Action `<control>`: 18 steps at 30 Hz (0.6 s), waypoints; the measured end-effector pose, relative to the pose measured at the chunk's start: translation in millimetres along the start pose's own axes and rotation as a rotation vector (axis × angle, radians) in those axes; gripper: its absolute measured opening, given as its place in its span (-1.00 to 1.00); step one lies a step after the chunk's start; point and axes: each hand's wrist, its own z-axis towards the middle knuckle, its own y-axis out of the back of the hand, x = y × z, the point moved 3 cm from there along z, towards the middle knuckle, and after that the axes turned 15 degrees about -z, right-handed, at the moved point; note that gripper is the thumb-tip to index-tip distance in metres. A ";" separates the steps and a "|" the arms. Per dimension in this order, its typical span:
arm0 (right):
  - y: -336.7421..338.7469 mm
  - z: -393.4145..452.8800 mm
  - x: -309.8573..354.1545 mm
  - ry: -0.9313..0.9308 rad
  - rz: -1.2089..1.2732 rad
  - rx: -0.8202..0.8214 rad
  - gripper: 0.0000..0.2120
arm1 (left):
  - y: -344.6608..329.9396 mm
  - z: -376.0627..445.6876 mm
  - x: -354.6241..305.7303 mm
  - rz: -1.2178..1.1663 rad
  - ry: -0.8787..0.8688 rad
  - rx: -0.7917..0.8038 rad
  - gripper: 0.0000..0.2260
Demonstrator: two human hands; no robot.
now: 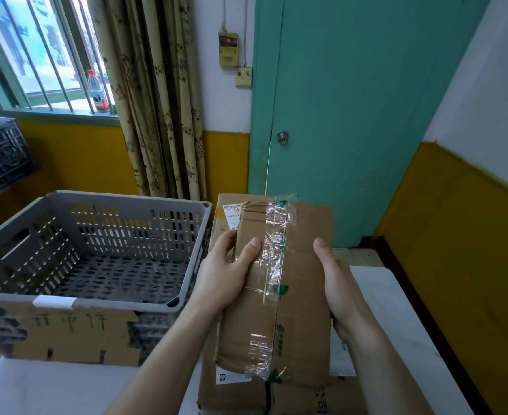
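A brown cardboard parcel (294, 283) sealed with clear tape is held up in front of me, above a stack of other cardboard boxes (231, 393). My left hand (225, 271) grips its left edge, thumb lying on the top face. My right hand (336, 283) grips its right edge, thumb along the side. A box with a white shipping label (231, 214) shows behind the parcel.
A grey perforated plastic crate (168, 304), with nothing inside, stands at the left on a white table (51, 387), a cardboard sign (75, 330) on its front. A teal door (351, 115), curtain (156, 94), dark crate (1, 157) and water bottle (98, 91) lie beyond.
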 end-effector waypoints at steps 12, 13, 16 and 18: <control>14.0 -2.6 -4.2 0.069 0.014 0.040 -0.14 | 6.8 1.9 11.9 -0.232 0.117 0.248 -0.47; 14.8 -2.6 -3.7 0.061 0.007 0.057 -0.12 | 8.2 1.9 12.9 -0.255 0.134 0.258 -0.40; 19.9 -4.6 -4.5 0.051 0.059 0.196 -0.19 | 16.1 0.7 14.7 -0.324 0.190 0.283 -0.25; 22.6 -6.1 -6.4 0.079 0.096 0.237 -0.28 | 20.0 1.4 13.9 -0.340 0.179 0.279 -0.27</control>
